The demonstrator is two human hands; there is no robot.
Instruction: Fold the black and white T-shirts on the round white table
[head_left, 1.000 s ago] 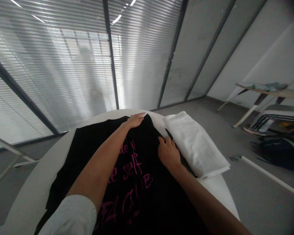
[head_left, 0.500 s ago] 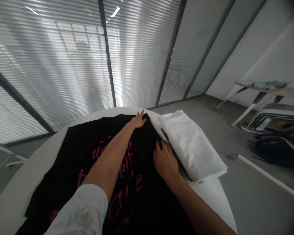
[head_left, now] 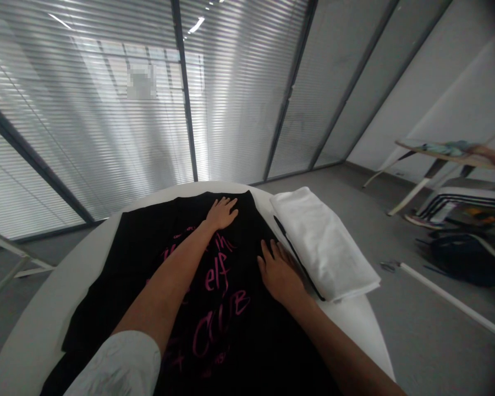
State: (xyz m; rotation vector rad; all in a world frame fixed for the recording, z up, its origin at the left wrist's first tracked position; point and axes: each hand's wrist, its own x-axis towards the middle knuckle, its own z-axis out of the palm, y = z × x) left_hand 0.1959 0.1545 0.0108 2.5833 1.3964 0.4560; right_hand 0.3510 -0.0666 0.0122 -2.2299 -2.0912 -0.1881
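A black T-shirt (head_left: 268, 330) with pink lettering lies spread over the round white table (head_left: 28, 324). Near its far edge my left hand (head_left: 223, 213) rests flat on the cloth, fingers spread. My right hand (head_left: 281, 273) lies on the shirt's right side with its fingers stretched out, close to a folded white cloth (head_left: 324, 245). A thin strip of black shows along the left side of that white cloth. My left forearm hides part of the lettering, and the shirt's near end runs out of view.
Behind the table stands a glass partition with blinds (head_left: 239, 110). At the right are a wooden-topped table (head_left: 433, 149) with cloth on it, a chair seat (head_left: 470, 192), a dark bag (head_left: 464, 256) and a white pole (head_left: 449, 297) low over the floor.
My left hand has moved left and slightly toward me, from the shirt's far corner to flat on the cloth. My right hand stays about where it was. An arm now shows at the wooden-topped table.
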